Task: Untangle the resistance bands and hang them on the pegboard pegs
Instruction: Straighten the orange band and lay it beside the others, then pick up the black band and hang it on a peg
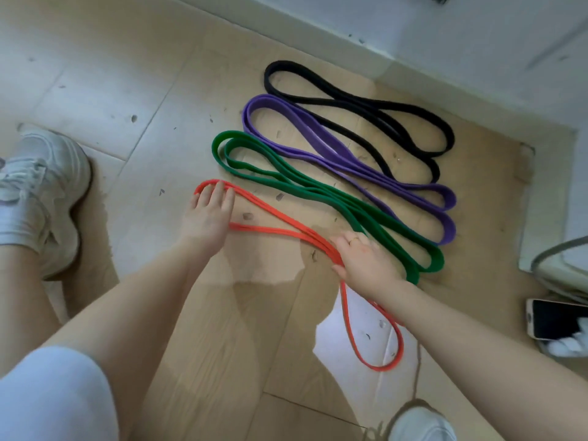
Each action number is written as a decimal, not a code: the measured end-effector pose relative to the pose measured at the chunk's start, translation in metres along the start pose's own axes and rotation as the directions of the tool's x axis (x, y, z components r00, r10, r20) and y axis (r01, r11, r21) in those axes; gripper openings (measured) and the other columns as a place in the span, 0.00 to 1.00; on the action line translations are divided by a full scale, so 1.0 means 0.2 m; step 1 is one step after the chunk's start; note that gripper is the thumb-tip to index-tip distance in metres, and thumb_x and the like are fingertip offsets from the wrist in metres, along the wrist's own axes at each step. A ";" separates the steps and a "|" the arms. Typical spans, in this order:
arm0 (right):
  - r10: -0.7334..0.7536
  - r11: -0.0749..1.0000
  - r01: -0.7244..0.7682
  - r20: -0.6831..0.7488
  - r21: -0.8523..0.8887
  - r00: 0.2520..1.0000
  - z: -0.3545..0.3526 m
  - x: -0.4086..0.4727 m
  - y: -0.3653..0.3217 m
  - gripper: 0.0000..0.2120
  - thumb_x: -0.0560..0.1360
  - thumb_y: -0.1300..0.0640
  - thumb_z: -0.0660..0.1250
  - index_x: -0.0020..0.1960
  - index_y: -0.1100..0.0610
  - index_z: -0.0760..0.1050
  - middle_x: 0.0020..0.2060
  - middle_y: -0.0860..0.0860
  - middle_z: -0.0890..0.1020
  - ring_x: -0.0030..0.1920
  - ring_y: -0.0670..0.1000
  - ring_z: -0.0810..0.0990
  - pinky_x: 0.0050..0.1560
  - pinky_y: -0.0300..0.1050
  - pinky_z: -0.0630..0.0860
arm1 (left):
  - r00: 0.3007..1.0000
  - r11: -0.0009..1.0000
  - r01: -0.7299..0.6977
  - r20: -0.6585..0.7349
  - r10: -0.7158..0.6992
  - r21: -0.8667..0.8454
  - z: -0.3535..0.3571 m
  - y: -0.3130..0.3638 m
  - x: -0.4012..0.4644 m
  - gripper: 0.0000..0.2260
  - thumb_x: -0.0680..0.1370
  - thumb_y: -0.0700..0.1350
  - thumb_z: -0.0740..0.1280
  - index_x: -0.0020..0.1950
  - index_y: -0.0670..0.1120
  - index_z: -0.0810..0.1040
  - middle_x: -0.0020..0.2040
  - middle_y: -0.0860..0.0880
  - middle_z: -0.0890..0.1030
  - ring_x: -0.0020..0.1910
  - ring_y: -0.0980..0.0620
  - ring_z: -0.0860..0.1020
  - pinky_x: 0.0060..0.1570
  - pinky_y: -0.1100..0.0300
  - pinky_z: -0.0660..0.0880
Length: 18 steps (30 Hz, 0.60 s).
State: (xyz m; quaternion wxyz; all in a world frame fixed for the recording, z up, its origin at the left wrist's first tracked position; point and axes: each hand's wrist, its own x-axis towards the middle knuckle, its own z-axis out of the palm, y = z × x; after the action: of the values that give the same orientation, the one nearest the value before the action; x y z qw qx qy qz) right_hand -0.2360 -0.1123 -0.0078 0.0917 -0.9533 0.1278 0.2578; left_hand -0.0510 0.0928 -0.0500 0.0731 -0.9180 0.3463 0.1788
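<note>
Four resistance bands lie side by side as folded loops on a sheet of cardboard (477,154) on the floor: black (359,100), purple (334,148), green (318,189) and, nearest me, a thin red band (280,230). My left hand (208,214) rests flat on the red band's left loop end, fingers straight. My right hand (362,262) lies over the red band's middle, where its strands run together between thumb and fingers. The red band's other loop trails toward me, below my right forearm. No pegboard is in view.
A white wall base (366,39) runs behind the bands. A phone (553,319) lies at the right edge next to a grey cable (547,256). My white shoe (41,192) stands at the left and my knee (54,396) is at the bottom left.
</note>
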 end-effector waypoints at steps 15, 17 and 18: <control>0.129 0.966 -0.053 -0.294 0.254 0.947 -0.72 -1.40 -0.16 0.15 0.77 0.52 0.62 0.61 0.55 0.74 0.61 0.53 0.74 0.60 0.52 0.73 0.60 0.45 0.70 | 0.977 0.969 -0.143 -0.186 0.106 -0.202 -1.05 0.28 -1.31 0.17 0.77 0.44 0.61 0.66 0.44 0.70 0.60 0.44 0.76 0.58 0.44 0.74 0.56 0.49 0.73; 0.159 0.946 -0.041 -0.353 0.320 0.922 -0.77 -1.52 -0.19 0.13 0.77 0.53 0.62 0.59 0.56 0.75 0.58 0.53 0.76 0.56 0.52 0.75 0.55 0.44 0.71 | 0.959 0.962 -0.195 -0.241 0.146 -0.192 -1.14 0.33 -1.45 0.16 0.78 0.43 0.60 0.65 0.44 0.70 0.60 0.44 0.76 0.57 0.44 0.74 0.54 0.52 0.73; 0.165 0.938 -0.027 -0.377 0.345 0.911 -0.79 -1.57 -0.21 0.12 0.77 0.54 0.62 0.59 0.56 0.75 0.58 0.53 0.77 0.55 0.52 0.75 0.54 0.43 0.71 | 0.952 0.960 -0.212 -0.259 0.160 -0.184 -1.18 0.35 -1.50 0.15 0.78 0.43 0.60 0.65 0.44 0.70 0.60 0.44 0.76 0.56 0.44 0.74 0.52 0.54 0.72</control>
State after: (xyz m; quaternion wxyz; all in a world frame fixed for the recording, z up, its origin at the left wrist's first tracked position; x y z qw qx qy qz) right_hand -0.4106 -0.0486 0.2932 0.2099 -0.9488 0.2331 0.0361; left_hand -0.2409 0.1623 0.2823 -0.0842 -0.8986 0.4171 0.1072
